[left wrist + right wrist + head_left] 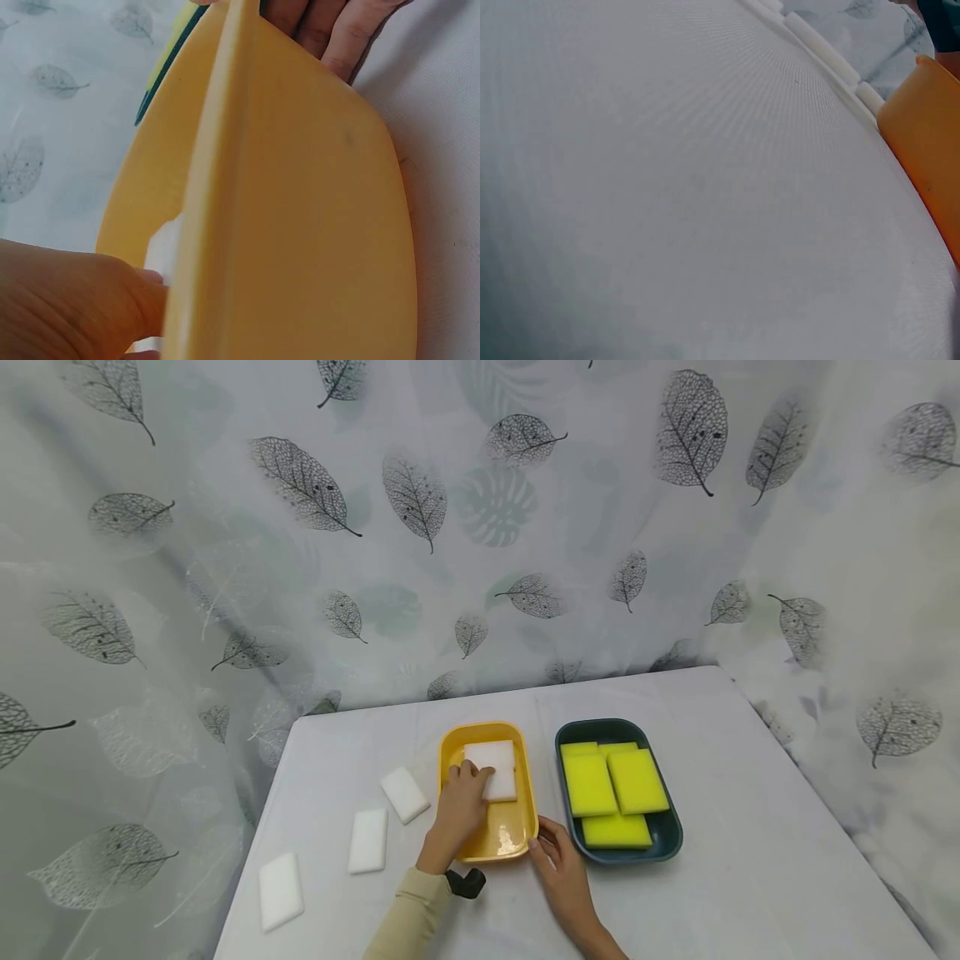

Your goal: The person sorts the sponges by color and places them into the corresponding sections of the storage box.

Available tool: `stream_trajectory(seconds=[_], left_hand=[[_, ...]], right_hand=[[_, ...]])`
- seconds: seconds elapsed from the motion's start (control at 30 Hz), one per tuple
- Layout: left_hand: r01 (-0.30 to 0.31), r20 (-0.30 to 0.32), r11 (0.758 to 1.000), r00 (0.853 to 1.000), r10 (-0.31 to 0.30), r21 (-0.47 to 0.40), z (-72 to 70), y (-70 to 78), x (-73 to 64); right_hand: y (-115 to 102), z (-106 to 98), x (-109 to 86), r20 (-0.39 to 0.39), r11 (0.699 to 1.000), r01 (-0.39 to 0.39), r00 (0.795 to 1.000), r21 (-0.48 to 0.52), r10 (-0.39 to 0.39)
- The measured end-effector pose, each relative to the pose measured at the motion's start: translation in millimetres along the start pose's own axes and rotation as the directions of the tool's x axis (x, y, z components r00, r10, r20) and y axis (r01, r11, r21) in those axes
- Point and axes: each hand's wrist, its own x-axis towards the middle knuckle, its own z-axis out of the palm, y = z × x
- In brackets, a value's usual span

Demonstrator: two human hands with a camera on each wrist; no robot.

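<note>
Nearest the head camera, a beige sleeve [411, 914] is seen at the lower edge, with a black strap [467, 883] worn at the wrist. Over the left wall of a yellow tray [504, 839], the left hand [461, 806] is reached inward, its fingers bent and set against white sponge pieces [498, 764], which are laid in the far half of the tray; whether one is pinched or merely touched cannot be told. By the right hand [562, 868] the tray's near right corner is gripped, the thumb placed at the rim and the fingers along the outer wall.

On the white table [750, 860], to the left of the yellow tray, three white sponges [367, 841] are spread apart from one another in a slanting row. Just to the right of the yellow tray, a dark green tray [663, 839] is set, in which yellow sponges [588, 785] are piled, some overlapped by others. Behind the table and at both sides, a pale sheet [487, 568] printed with leaves is hung.
</note>
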Motion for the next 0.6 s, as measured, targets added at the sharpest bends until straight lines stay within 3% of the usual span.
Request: stream_trajectory(seconds=[0.2,0.37,0.47,0.6], left_hand=[[0.004,0.023,1.000,1.000,-0.004,0.012,-7.0,2.7,-7.2],[-0.040,-0.097,0.999,0.995,0.037,-0.029,-11.1,1.0,-17.2],[-0.089,-0.206,0.994,0.976,0.075,-0.056,-11.1,-1.3,-23.8],[-0.153,-0.345,0.985,0.931,0.117,-0.077,-9.3,-4.2,-32.1]], right_hand=[[-0.6,-0.4,-0.2,0.002,1.000,-0.005,1.000,0.016,0.005],[-0.8,-0.3,-0.1,0.006,1.000,-0.007,1.000,0.021,0.007],[-0.5,-0.4,0.2,0.006,1.000,-0.008,1.000,0.023,0.008],[-0.8,-0.5,0.1,0.007,1.000,-0.004,1.000,0.027,0.004]])
